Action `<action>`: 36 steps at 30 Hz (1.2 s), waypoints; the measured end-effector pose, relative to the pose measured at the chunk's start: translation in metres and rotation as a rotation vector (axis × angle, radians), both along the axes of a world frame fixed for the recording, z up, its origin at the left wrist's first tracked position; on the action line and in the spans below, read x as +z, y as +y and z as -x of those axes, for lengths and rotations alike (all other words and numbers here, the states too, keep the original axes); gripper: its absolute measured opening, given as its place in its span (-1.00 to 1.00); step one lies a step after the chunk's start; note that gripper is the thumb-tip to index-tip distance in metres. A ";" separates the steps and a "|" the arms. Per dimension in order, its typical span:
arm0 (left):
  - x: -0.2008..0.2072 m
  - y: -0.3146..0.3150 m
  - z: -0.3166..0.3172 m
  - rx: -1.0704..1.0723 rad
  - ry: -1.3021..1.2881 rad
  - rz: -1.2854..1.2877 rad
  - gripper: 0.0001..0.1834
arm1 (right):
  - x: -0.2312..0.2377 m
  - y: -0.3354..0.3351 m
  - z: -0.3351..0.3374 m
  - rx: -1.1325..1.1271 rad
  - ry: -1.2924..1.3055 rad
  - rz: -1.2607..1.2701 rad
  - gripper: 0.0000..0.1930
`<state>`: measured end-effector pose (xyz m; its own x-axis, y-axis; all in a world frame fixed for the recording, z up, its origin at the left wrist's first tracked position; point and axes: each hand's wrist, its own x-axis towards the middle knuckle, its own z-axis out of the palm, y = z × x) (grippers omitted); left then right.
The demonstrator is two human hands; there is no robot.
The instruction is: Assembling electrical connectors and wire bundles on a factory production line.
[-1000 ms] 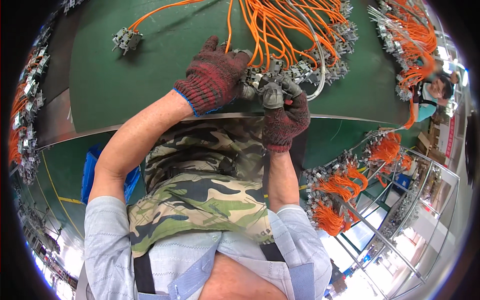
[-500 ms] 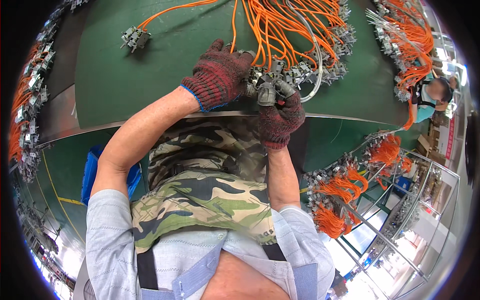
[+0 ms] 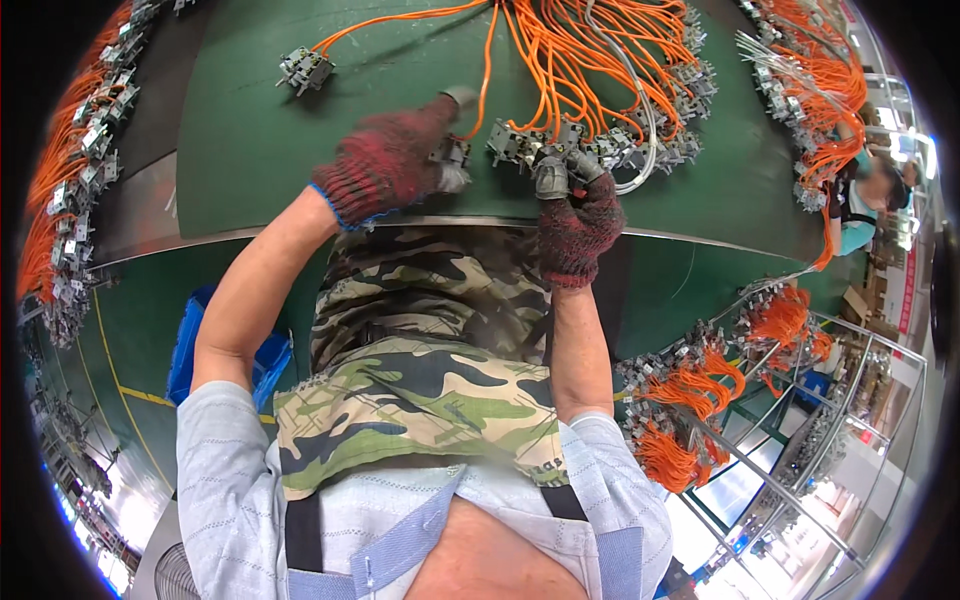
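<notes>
Orange cables (image 3: 545, 62), grey connectors (image 3: 512, 145), green counter (image 3: 260, 160); gloves (image 3: 385, 165) red-black, grey-tipped; apron (image 3: 430, 400) green-tan-black camo; shirt (image 3: 225, 470) pale blue-grey, dash-striped.

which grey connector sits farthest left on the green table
The grey connector at upper left, lying alone; the others there are at the left hand or farther right.

Assy wkshp: cable bdls (image 3: 665, 457) on rack (image 3: 768, 480)
</notes>
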<state>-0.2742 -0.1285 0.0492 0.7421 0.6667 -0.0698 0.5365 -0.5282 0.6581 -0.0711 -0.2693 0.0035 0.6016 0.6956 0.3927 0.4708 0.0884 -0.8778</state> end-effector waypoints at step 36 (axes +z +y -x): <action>-0.011 0.018 0.050 0.190 -0.272 -0.620 -0.21 | 0.000 -0.002 0.017 0.133 0.297 -0.009 -0.76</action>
